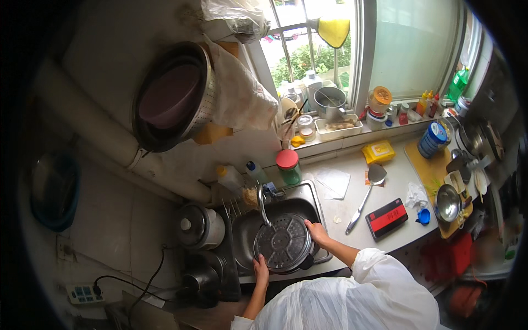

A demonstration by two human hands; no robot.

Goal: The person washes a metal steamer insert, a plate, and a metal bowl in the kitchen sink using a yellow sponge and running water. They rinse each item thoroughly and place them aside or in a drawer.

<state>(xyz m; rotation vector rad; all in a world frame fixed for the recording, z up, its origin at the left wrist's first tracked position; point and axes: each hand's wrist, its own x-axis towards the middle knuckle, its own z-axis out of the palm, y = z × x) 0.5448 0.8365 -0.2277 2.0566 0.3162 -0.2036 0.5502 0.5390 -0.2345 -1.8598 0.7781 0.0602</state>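
A round metal steamer plate with punched holes (281,236), seated in a wider round pan or pot rim, is held over the sink (243,243) just under the curved faucet (262,206). My left hand (260,270) grips its lower left edge. On the upper right edge lies my right hand (315,232), fingers curled over the rim. A dark knob or handle (306,262) sticks out at the lower right of the vessel. Its underside is hidden, and whether it rests on the basin cannot be told.
Left of the sink stand a lidded cooker (202,227) and dark pots (201,280). A red-lidded jar (288,166) is behind the basin. On the right counter lie a metal spatula (367,194), a black and red box (386,218) and a steel bowl (448,202) on a cutting board.
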